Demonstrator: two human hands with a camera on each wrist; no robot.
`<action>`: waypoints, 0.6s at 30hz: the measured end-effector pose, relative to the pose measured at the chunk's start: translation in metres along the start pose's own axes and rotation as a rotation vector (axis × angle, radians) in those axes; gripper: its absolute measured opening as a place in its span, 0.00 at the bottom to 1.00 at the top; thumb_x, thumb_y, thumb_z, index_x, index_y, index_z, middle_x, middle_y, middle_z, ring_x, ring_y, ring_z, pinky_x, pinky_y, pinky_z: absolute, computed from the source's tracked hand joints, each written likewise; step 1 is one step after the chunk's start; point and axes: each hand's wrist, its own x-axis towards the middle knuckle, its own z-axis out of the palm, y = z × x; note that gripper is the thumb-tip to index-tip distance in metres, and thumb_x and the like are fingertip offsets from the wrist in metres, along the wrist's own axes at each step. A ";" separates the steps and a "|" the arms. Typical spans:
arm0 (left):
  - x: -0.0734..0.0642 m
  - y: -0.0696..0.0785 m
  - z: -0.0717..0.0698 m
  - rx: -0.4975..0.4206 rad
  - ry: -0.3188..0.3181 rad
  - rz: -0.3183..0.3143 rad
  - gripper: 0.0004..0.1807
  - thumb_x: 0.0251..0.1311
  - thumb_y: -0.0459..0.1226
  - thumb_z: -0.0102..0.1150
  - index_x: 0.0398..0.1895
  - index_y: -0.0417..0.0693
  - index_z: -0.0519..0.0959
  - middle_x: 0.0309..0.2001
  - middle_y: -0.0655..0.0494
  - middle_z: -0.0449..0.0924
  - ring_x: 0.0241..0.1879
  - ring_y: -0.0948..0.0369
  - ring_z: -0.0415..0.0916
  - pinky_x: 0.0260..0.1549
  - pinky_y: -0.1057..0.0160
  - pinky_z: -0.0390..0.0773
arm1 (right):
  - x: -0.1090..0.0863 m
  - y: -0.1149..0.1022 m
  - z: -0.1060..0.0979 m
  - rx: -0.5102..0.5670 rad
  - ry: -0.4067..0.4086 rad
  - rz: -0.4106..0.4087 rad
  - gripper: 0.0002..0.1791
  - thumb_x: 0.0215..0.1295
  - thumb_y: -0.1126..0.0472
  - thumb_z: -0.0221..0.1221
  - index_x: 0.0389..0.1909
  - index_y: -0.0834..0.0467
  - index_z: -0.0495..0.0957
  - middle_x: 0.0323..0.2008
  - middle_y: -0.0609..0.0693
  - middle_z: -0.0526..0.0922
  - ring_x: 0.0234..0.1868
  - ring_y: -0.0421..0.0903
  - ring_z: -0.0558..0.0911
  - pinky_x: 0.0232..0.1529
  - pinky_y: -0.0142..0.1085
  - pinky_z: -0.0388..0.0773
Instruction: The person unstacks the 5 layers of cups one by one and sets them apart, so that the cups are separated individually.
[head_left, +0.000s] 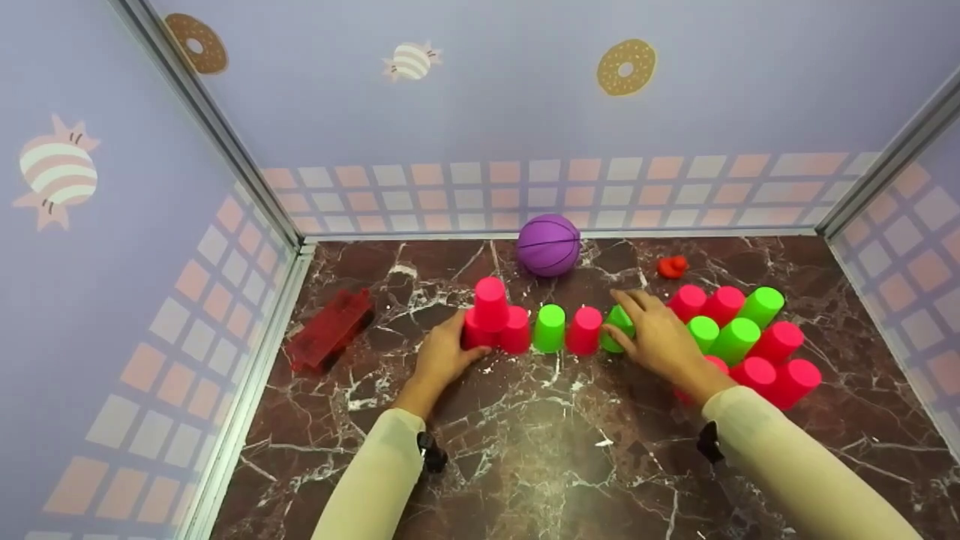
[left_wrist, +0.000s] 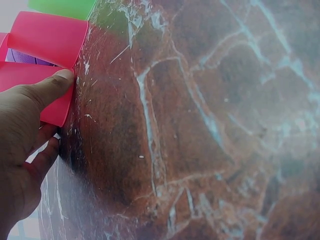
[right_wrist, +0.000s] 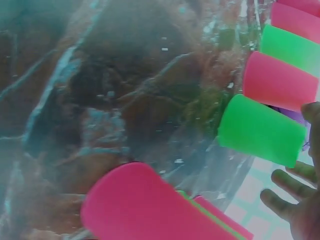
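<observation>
My left hand (head_left: 444, 349) holds the leftmost pink cup (left_wrist: 40, 90), its thumb against the near side and fingers on the far side. A second pink cup (head_left: 516, 330) stands beside it, and another pink cup (head_left: 491, 300) sits upside down across the two. Further right in the row come a green cup (head_left: 550, 328), a pink cup (head_left: 584, 331) and an end green cup (right_wrist: 262, 131). Around that end cup my right hand (head_left: 660, 334) is spread, thumb in front and fingers behind. In the right wrist view its fingers look loose and fairly straight.
Several pink and green cups (head_left: 735, 339) cluster under and beyond my right forearm. A purple ball (head_left: 549, 245) lies by the back wall, with a small red toy (head_left: 672, 267) to its right. At left lies a translucent red block (head_left: 330, 330). Patterned walls bound the marbled surface.
</observation>
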 end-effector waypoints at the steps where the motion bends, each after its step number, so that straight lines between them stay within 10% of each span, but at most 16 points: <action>1: 0.000 0.000 0.000 -0.002 0.005 0.004 0.38 0.55 0.48 0.85 0.67 0.46 0.79 0.56 0.41 0.91 0.55 0.39 0.90 0.56 0.36 0.87 | 0.003 -0.003 -0.002 -0.001 0.002 -0.008 0.39 0.76 0.47 0.70 0.80 0.60 0.71 0.70 0.68 0.79 0.69 0.71 0.81 0.70 0.67 0.79; 18: 0.000 0.009 -0.004 0.010 -0.035 -0.062 0.35 0.57 0.45 0.85 0.66 0.48 0.80 0.56 0.42 0.91 0.55 0.40 0.90 0.56 0.38 0.87 | 0.077 -0.120 -0.007 0.053 -0.043 -0.215 0.42 0.80 0.38 0.62 0.85 0.55 0.66 0.75 0.61 0.78 0.74 0.64 0.80 0.80 0.61 0.72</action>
